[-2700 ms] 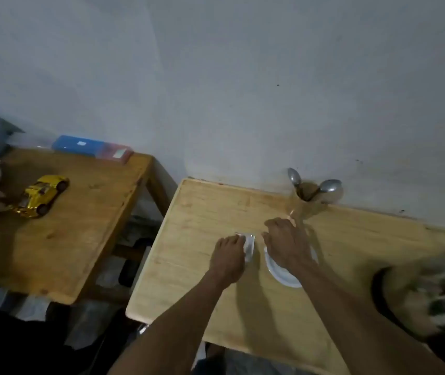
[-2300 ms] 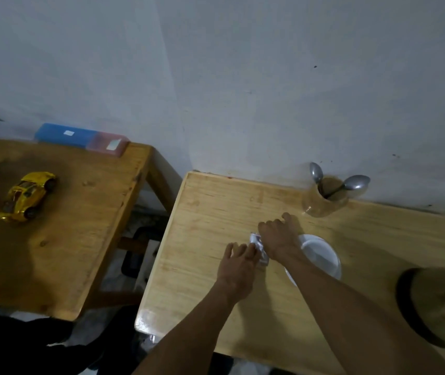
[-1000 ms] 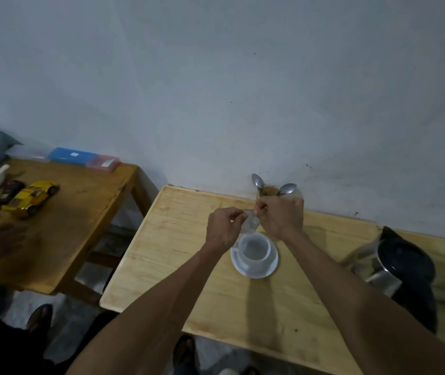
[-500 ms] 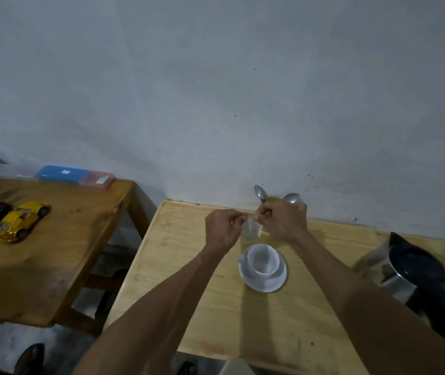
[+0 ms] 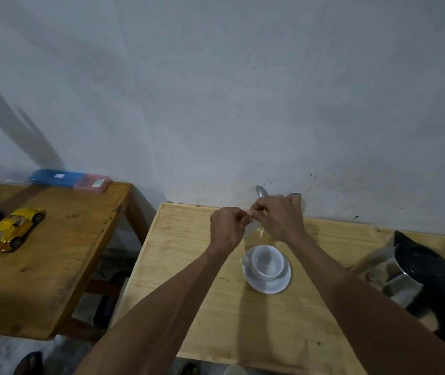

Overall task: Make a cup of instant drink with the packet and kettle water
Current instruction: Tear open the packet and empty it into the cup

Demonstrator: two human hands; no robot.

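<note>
A single wide-angle head camera looks forward and down over the bench [image 5: 256,334] from the person's standing height, facing the wall [image 5: 243,90]. Both forearms reach in from the bottom edge, the hands [image 5: 254,220] close at centre. A second bench [image 5: 53,266] lies at left.

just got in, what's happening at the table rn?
A person is holding a small packet up with both hands, the left hand and right hand pinching its top as if to tear it, above and just behind a white cup on a saucer. The cup looks empty. The kettle stands untouched at the right of the table, so no water has been poured yet.
</note>
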